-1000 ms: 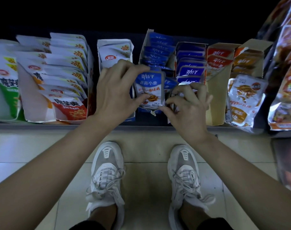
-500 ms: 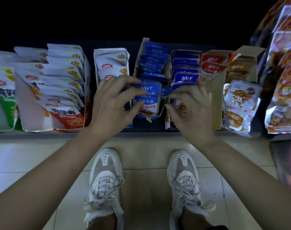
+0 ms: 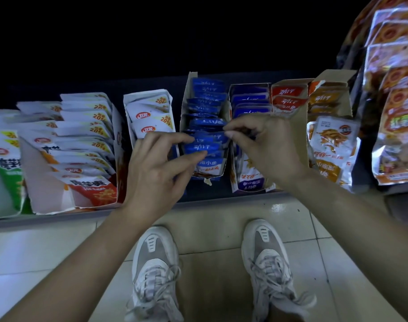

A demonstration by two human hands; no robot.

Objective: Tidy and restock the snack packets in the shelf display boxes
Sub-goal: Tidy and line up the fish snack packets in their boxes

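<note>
A cardboard display box [image 3: 186, 101] in the middle of the shelf holds a row of blue snack packets [image 3: 205, 108]. My left hand [image 3: 156, 168] pinches the front blue packets [image 3: 201, 147] between thumb and fingers at the box's near end. My right hand [image 3: 265, 147] pinches the top edge of the same front packets from the right, its fingers curled. A second box of blue packets [image 3: 249, 101] stands just right of it, partly hidden by my right hand.
White packets fill boxes [image 3: 82, 126] on the left and one box [image 3: 149, 115] beside the blue ones. Red [image 3: 289, 98] and orange packets [image 3: 326, 98] sit in boxes to the right, with larger bags [image 3: 396, 89] hanging far right. My shoes [image 3: 156, 270] stand on tiled floor below the shelf edge [image 3: 58, 217].
The upright blue packet held a second ago has been pushed down into the front of the box. Both hands have moved closer together over the front packets.
</note>
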